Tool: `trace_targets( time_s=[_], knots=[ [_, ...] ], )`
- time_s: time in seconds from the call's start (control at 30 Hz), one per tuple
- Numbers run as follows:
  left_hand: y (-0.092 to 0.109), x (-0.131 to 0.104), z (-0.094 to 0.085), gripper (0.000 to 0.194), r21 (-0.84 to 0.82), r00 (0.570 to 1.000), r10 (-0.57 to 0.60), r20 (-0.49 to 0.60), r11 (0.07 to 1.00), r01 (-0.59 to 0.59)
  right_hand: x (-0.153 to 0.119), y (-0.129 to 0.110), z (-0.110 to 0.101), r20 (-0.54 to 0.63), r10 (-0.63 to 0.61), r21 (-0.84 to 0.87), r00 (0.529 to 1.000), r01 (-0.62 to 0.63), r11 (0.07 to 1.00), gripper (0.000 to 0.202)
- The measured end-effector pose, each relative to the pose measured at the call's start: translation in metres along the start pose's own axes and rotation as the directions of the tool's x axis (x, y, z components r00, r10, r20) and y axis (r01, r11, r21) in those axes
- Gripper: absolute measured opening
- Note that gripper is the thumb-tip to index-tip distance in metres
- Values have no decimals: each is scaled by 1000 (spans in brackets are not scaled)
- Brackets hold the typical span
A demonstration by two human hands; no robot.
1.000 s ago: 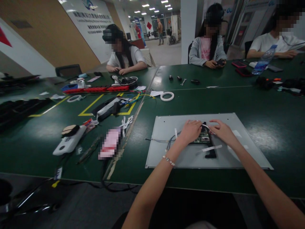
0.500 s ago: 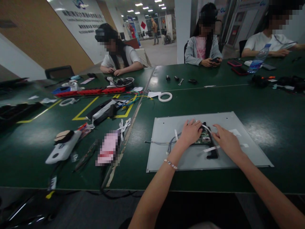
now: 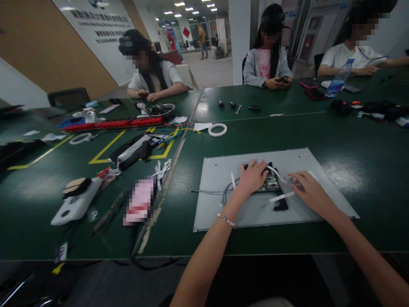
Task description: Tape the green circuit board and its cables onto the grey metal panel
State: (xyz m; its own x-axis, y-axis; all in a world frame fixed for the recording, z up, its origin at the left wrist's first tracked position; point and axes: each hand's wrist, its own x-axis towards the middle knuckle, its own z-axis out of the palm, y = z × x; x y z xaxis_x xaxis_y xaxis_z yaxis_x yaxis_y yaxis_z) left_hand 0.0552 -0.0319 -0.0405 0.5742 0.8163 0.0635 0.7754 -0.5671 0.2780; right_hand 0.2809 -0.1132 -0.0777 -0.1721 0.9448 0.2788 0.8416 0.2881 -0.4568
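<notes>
A pale grey flat panel (image 3: 217, 213) lies on the table in front of me. On it sit a green circuit board (image 3: 271, 184) and a black bracket-like part (image 3: 281, 204). My left hand (image 3: 253, 177) lies over the board's left side, fingers spread, covering part of it. A curved white tape strip (image 3: 277, 172) runs from near the left fingertips toward my right hand (image 3: 309, 192). The right fingers are bent and apart beside the strip's end; contact is unclear. Another white strip (image 3: 281, 197) crosses the black part. Grey cables (image 3: 225, 194) lie left of the board.
A white tape roll (image 3: 217, 129) lies beyond the panel. To the left are a pink pixelated item (image 3: 139, 200), a white device (image 3: 76, 202) and red strips (image 3: 111, 123). A bottle (image 3: 340, 79) stands at the far right. Several people sit across the green table (image 3: 367, 170).
My right hand has shifted slightly away from the board, and its fingers have bent more. The left hand stays on the board. The whole view has moved a little.
</notes>
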Motion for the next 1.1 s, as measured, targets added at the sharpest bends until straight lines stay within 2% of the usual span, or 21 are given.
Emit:
trace_targets(
  time_s=[0.3,0.4,0.53,0.67,1.1],
  knots=[
    [1,-1,-2,44,-3,1000,-7,8,1000,7,-10,2,-2,-3,-37,2,999,37,999,35],
    [2,-1,-1,43,2,1000,-14,5,1000,14,-10,2,-1,14,-79,-78,997,80,994,39],
    [2,-2,0,42,17,999,-24,-27,1000,24,-12,-1,-2,107,-143,-214,984,164,963,50],
    [2,-3,2,42,16,999,-14,-53,1000,15,-13,-5,-3,127,-144,-255,981,173,951,57],
    [1,-2,1,45,32,999,-24,-39,999,25,-14,-5,-3,172,-132,-306,976,180,935,53]
  ],
)
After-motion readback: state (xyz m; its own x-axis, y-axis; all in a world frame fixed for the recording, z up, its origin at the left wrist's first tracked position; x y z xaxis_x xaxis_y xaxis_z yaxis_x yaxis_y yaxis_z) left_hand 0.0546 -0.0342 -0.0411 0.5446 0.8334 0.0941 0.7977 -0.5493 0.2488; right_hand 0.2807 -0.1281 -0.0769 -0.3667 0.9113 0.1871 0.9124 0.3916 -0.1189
